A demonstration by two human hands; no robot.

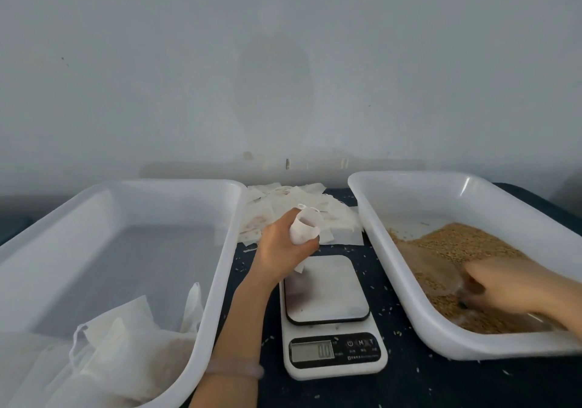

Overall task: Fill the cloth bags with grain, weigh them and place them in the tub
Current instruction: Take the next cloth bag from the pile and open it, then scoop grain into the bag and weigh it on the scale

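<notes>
My left hand [285,242] grips a small white cloth bag [304,226] upright with its mouth open, above the far edge of the kitchen scale [333,322]. My right hand [500,284] is blurred and low in the right tub [393,218], down among the brown grain [466,243]; it seems to hold a clear scoop, though blur hides the grip. The left tub [217,269] holds several filled cloth bags [126,360] at its near end. The scale's plate is bare and its display [311,351] is lit.
A pile of flat, unfilled cloth bags [283,209] lies on the dark table behind the scale, between the two tubs. Loose grains are scattered over the table [409,385] around the scale. A pale wall stands close behind everything.
</notes>
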